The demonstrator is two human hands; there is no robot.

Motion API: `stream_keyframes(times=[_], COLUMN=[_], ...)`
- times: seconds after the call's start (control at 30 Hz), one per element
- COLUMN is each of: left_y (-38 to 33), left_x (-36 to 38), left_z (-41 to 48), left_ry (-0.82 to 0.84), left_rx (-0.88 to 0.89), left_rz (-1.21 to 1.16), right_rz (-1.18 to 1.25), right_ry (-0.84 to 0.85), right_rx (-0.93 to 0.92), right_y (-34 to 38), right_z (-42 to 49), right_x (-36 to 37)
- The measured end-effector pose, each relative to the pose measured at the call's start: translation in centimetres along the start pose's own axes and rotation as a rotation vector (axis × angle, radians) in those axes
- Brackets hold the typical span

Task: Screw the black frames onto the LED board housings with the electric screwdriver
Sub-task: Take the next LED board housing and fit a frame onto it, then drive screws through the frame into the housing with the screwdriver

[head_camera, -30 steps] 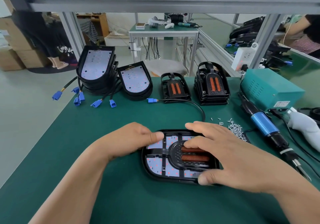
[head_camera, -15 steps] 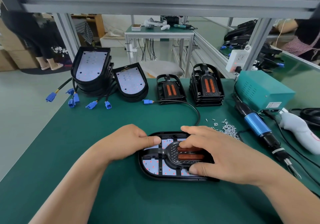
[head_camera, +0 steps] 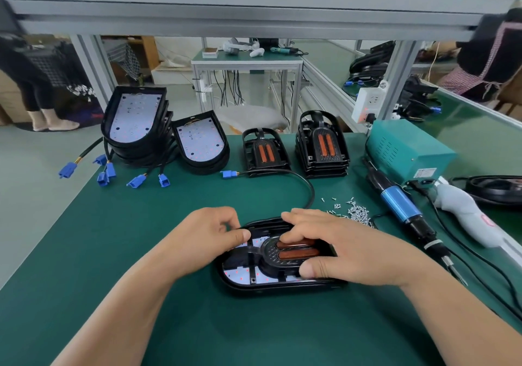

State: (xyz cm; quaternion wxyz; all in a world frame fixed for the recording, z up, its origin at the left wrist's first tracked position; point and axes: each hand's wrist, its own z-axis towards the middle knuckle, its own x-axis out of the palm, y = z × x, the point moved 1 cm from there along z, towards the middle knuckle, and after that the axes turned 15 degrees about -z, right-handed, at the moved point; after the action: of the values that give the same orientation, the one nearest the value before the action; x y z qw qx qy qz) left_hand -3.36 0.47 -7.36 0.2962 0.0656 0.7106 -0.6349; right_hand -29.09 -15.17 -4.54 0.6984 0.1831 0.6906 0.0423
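A black LED board housing point(head_camera: 240, 276) lies flat on the green table in front of me, with a black frame point(head_camera: 293, 254) with two orange strips set into it. My left hand point(head_camera: 203, 238) holds the housing's far left rim, thumb on top of a frame arm and fingers curled at the edge. My right hand point(head_camera: 353, 249) grips the frame's raised centre, fingers over the far side, thumb on the near side. The electric screwdriver point(head_camera: 398, 204), blue-bodied, lies untouched on the table to the right.
Loose screws point(head_camera: 357, 213) lie between the housing and the screwdriver. At the back stand stacked housings point(head_camera: 135, 122) with blue plugs, a single housing point(head_camera: 200, 142), and two frame stacks point(head_camera: 264, 150), point(head_camera: 322, 145). A teal power box point(head_camera: 406, 148) sits at the right. The housing's cable point(head_camera: 308, 184) loops behind.
My left fingers have curled onto the housing's rim. My right hand has stayed over the frame, its thumb shifting along the near side. The housing has barely moved.
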Motion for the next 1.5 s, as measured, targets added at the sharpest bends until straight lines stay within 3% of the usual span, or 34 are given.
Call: stream_keyframes(times=[0.13,0.27,0.37,0.47,0.63,0.83,1.13,1.3,1.5], left_y=[0.1,0.1,0.1,0.1,-0.2,-0.1,-1.2,-1.0,-0.7], left_x=[0.0,0.1,-0.1,-0.1,-0.2,-0.4,-0.5,-0.4,-0.5], left_z=[-0.1,-0.2,-0.1,0.0,0.1,-0.1,-0.4,0.0,0.9], left_ry=[0.001,0.001,0.009,0.019,0.029,0.048,0.046,-0.035,-0.115], left_rx=[0.009,0.009,0.003,-0.002,0.007,0.002,-0.068,-0.268,-0.364], left_rz=[0.025,0.010,-0.009,-0.014,-0.027,-0.080,-0.162,-0.591,-1.176], right_rz=[0.116,0.077,-0.003,-0.119,-0.290,-0.423,-0.530,-0.414,0.040], right_ry=[-0.109,-0.448,-0.561,-0.540,-0.318,-0.170,-0.157,-0.257,-0.518], right_rx=[0.072,0.376,0.614,0.825,0.995,1.000,0.999,0.990,0.912], right_y=[-0.9,-4.0,-6.9,-9.1,-11.4,-11.7,-10.6,-11.0,-10.9], right_z=[-0.7,-2.1,-3.3,-4.5,-6.1,-6.1,-5.2,-5.7,-5.6], right_x=[-1.0,-3.1,-4.1,-4.5,-4.1,-3.9,-4.1,-4.2,-4.4])
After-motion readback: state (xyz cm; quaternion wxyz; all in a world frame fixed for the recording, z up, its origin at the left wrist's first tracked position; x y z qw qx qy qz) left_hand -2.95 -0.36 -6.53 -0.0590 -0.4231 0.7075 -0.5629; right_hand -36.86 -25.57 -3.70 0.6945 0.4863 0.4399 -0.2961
